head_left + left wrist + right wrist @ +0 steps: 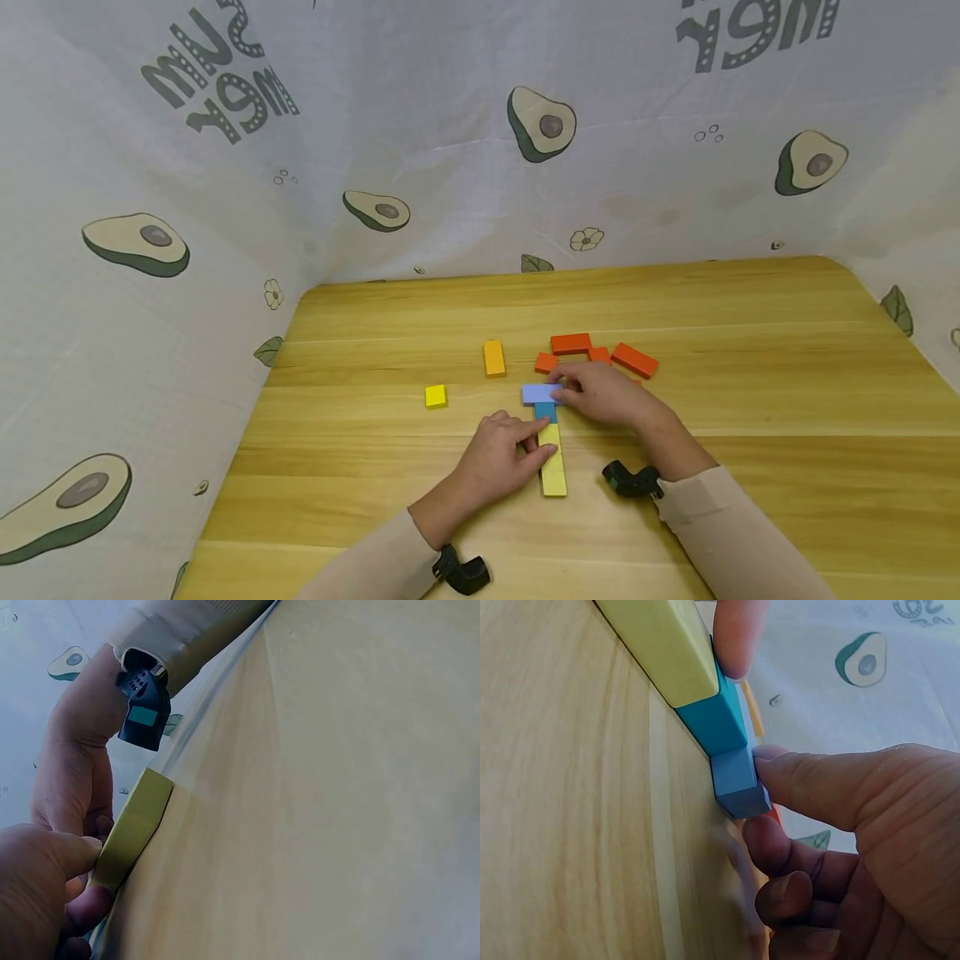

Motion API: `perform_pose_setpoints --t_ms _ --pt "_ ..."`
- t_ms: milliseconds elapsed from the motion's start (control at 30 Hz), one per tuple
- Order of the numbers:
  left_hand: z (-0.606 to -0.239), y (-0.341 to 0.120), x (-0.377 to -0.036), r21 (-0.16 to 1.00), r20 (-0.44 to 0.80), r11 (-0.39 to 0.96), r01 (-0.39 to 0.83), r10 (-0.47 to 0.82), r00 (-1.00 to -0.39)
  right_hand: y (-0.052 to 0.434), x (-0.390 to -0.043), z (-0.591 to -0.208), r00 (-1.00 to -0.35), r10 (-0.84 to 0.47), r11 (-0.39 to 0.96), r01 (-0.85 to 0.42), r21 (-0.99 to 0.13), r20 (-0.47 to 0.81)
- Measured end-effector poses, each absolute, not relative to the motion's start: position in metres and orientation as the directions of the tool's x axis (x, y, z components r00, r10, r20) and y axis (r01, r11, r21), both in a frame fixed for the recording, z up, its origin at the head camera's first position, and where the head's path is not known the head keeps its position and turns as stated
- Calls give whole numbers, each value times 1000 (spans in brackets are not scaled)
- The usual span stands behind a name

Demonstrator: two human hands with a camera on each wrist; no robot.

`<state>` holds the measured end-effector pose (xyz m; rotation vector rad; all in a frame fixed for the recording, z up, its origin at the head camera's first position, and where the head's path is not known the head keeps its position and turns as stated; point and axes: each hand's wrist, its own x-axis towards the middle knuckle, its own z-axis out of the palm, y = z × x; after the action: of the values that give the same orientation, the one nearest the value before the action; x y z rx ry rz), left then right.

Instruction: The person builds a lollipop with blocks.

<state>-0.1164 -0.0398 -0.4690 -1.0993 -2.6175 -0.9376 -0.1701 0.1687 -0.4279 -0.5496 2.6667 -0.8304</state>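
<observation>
On the tabletop (pixel 750 392), the right hand (pixel 607 396) pinches a light blue block (pixel 538 393) lying crosswise at the far end of a teal block (pixel 546 411). The left hand (pixel 502 458) presses its fingers, nearly straight, against a long yellow block (pixel 553 475) that continues the line toward the person. Orange blocks (pixel 633 360) lie just beyond.

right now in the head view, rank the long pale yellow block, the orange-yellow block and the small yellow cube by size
1. long pale yellow block, partly under the left hand
2. orange-yellow block
3. small yellow cube
</observation>
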Motion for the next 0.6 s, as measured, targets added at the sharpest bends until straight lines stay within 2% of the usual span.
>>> perform_pose_setpoints --t_ms 333,500,600 --pt "-470 -41 -118 499 381 514 698 593 -709 170 -174 -427 -885 -429 755 -242 -609 -180" --pt "-471 -41 -118 504 383 511 697 591 -710 171 -180 -424 -917 -372 762 -214 -611 -143" --pt "-472 -40 -118 515 378 511 688 585 -717 168 -186 -420 -925 -366 767 -238 -595 -102"
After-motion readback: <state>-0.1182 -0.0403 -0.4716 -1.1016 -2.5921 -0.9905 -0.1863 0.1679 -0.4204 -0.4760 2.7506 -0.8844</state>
